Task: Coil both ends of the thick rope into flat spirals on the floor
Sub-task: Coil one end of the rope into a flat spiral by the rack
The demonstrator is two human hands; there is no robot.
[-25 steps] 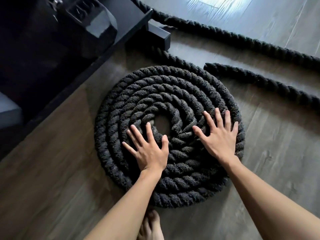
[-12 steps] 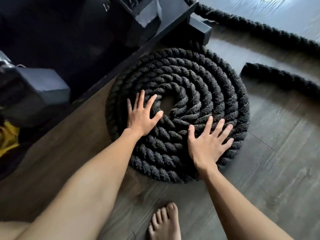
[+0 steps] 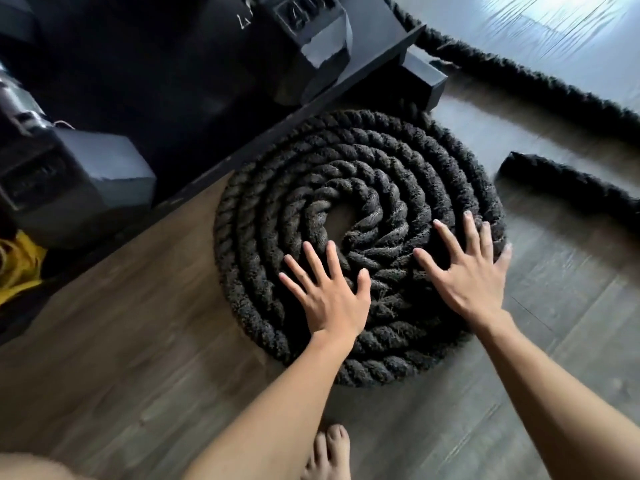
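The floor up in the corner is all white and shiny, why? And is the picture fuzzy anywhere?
Head view: light glares off the glossy floor at top right. The loose rope end at right is smeared by motion blur, while the coiled rope stays fairly sharp. The wide lens bends the edges.

Left hand (image 3: 329,299) slid from the coil's (image 3: 360,202) left side to its near edge, right hand (image 3: 467,275) shifted outward toward the rim

the floor (image 3: 138,358) is laid with grey-brown wood-look planks. a black platform (image 3: 346,95) is seen along its upper left, with dark grey blocks (image 3: 104,168) set on it. left of the platform, yellow fabric (image 3: 17,265) is glimpsed. to the platform's right, bright glare (image 3: 554,15) is reflected off the boards.
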